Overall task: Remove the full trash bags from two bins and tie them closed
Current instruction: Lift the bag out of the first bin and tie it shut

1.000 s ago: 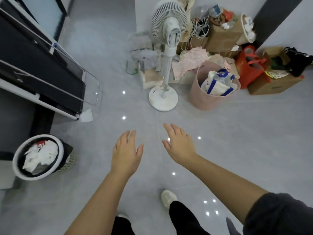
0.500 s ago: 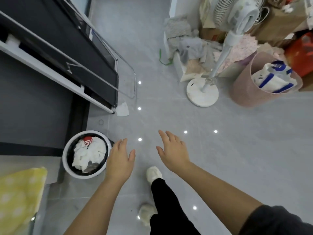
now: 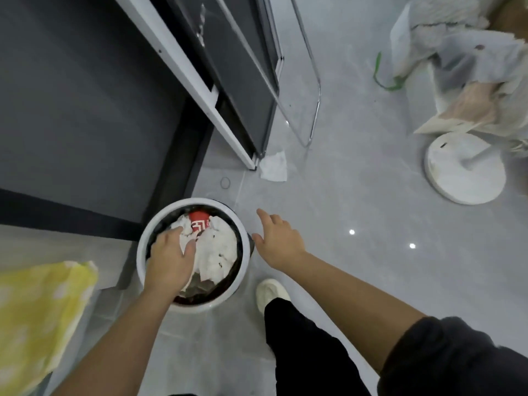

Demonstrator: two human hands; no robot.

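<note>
A round white bin (image 3: 143,247) stands on the grey floor at centre left, lined with a black trash bag (image 3: 238,261) and heaped with crumpled white paper (image 3: 220,250) and a red cup (image 3: 199,221). My left hand (image 3: 168,260) hovers over the bin's left half with fingers spread, holding nothing. Just outside the bin's right rim is my right hand (image 3: 278,240), fingers apart and empty, its thumb close to the black bag edge.
A dark cabinet with a white frame (image 3: 200,90) rises behind the bin. A tissue (image 3: 274,167) lies on the floor. A fan base (image 3: 464,170) and piled cloth (image 3: 457,67) sit at right. A yellow cloth (image 3: 37,315) lies lower left. My shoe (image 3: 270,292) is beside the bin.
I have stepped closer to the white bin and the view has swung down over it. My left hand moved over the bin's opening and my right hand came up to its right rim.
</note>
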